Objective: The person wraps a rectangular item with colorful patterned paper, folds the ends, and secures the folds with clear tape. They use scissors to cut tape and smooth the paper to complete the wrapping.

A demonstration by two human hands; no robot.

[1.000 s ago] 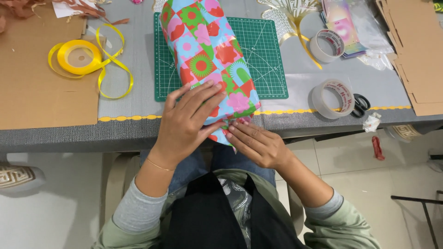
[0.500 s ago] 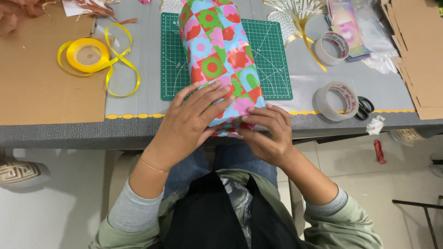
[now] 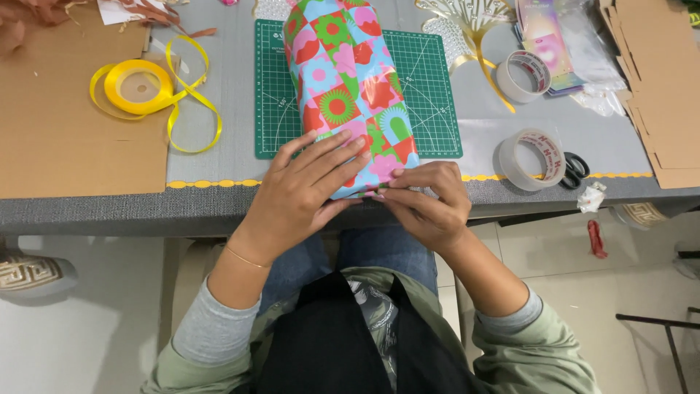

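- the wrapped box (image 3: 343,87) lies lengthways on the green cutting mat (image 3: 430,95), its near end sticking out past the mat to the table's front edge, right in front of the seated person.
- its paper is a loud patchwork: pink, red, green and blue squares with flowers and arches.
- left hand (image 3: 302,193) is laid flat on the near end of the box, fingers spread and pointing up and to the right across the paper, pressing it down.
- right hand (image 3: 426,204) is curled at the bottom right corner of the box, fingertips (image 3: 390,191) bunched together and nipping the paper edge there; thumb is tucked under, so how tight the pinch is i cannot tell.
- the two hands almost meet at the box's near edge, left above, right just below and beside.
- to the left, a spool of yellow ribbon (image 3: 137,86) with loose loops trailing, half on a sheet of brown cardboard (image 3: 65,138).
- to the right, two rolls of clear tape: one roll (image 3: 523,75) further back, the other roll (image 3: 532,159) near the table edge, with black scissors (image 3: 576,169) touching it.
- far right, more brown cardboard pieces (image 3: 656,80), well apart from the hands.
- a gold fan-shaped ornament (image 3: 467,18) sits behind the mat's top right corner.
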